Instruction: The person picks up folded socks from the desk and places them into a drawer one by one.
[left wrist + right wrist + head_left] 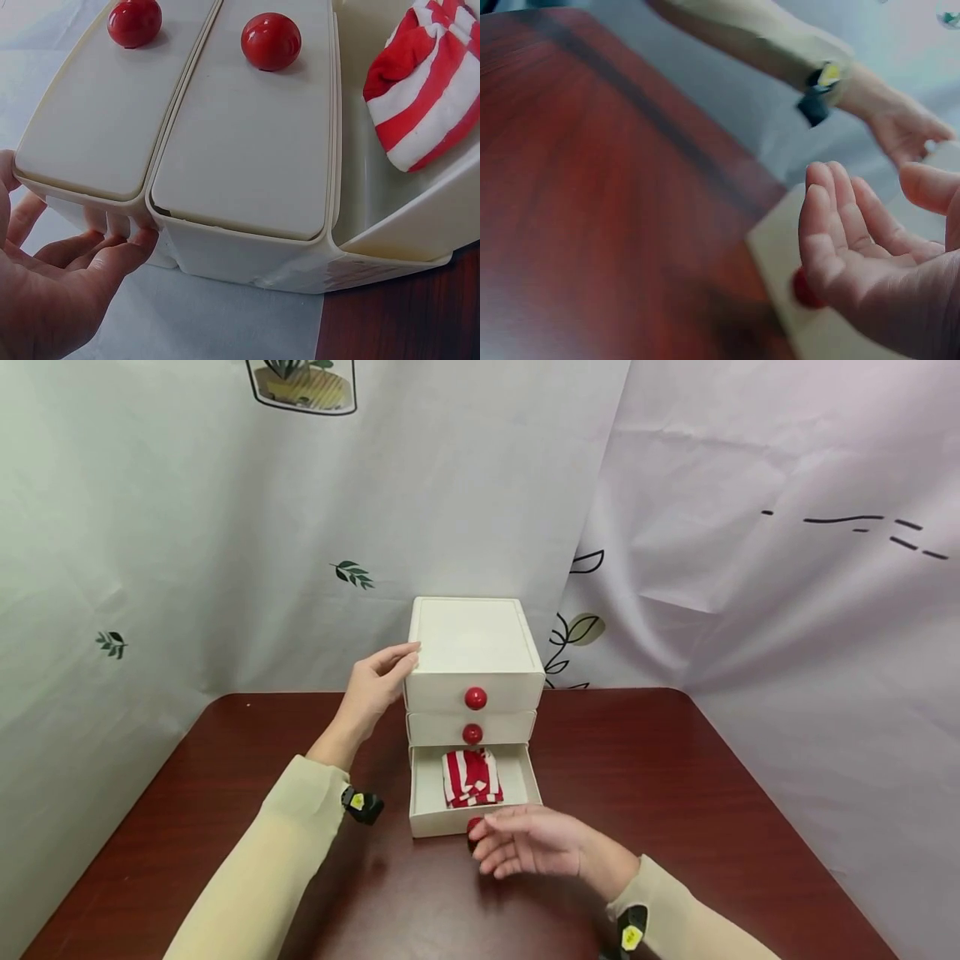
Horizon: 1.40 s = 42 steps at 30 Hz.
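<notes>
A white cabinet (480, 639) with three stacked drawers stands on the table, each drawer with a round red knob. Its bottom drawer (427, 822) is pulled out, and a folded red-and-white striped cloth (474, 777) lies inside. My left hand (375, 685) rests against the cabinet's upper left side; in the left wrist view its fingers (124, 259) touch the side wall near the top drawer. In front of the bottom drawer, my right hand (536, 843) hovers with loosely bent fingers and holds nothing. It partly hides the bottom red knob (474, 827).
The dark red wooden table (645, 793) extends to both sides of the cabinet. Behind it hangs a pale curtain (480, 485) printed with plants. Each wrist wears a black strap; the left strap (363, 805) has a yellow label.
</notes>
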Available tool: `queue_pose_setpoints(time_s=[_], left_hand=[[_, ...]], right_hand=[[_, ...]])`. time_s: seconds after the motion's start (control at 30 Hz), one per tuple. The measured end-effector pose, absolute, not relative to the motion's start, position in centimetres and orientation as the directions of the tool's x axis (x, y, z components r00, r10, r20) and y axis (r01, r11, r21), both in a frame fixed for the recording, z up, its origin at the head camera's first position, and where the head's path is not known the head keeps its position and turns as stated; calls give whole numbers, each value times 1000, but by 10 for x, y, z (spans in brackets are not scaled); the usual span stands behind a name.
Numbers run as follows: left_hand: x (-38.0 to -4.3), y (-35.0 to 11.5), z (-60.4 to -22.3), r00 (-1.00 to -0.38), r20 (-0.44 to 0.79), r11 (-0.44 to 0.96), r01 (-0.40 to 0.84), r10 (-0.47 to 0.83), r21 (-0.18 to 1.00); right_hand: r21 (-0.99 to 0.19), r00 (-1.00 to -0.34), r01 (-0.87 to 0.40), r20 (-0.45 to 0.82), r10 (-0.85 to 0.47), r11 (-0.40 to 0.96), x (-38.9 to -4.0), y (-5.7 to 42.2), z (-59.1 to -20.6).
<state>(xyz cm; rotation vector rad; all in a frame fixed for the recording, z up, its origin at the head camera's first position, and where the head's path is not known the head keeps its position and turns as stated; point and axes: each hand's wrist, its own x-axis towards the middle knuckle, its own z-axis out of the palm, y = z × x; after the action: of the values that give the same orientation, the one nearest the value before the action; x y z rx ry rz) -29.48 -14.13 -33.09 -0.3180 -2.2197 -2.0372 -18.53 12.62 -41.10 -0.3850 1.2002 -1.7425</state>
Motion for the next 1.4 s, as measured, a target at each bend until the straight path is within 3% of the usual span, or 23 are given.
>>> queue_pose_setpoints(time_s=[0.17,0.3,0.47,0.73,1.07,1.4], left_hand=[[-295,-142,-331,-972,222,86,228,76,970],[-294,-142,-329,-973,216,82,223,81,971],[-285,-141,-320,-971,221,83,228,88,970],[-273,-137,-311,-970,226,84,233,90,969],[-276,-137,-312,-971,222,82,229,87,970],[-293,-141,-329,-968,234,72,241,90,968]], right_hand=[[-814,-472,580,-381,-795,46,-173,125,-432],[-790,-494,611,-434,-753,54,-170,123,-444],[-778,-548,629,-446,-708,4,-173,120,-450],[-761,-552,648,-444,-706,-28,-180,110,-455],[-771,-589,635,-443,-676,-48,-191,99,-455],[-764,-682,632,-468,-562,-131,-215,94,-458]])
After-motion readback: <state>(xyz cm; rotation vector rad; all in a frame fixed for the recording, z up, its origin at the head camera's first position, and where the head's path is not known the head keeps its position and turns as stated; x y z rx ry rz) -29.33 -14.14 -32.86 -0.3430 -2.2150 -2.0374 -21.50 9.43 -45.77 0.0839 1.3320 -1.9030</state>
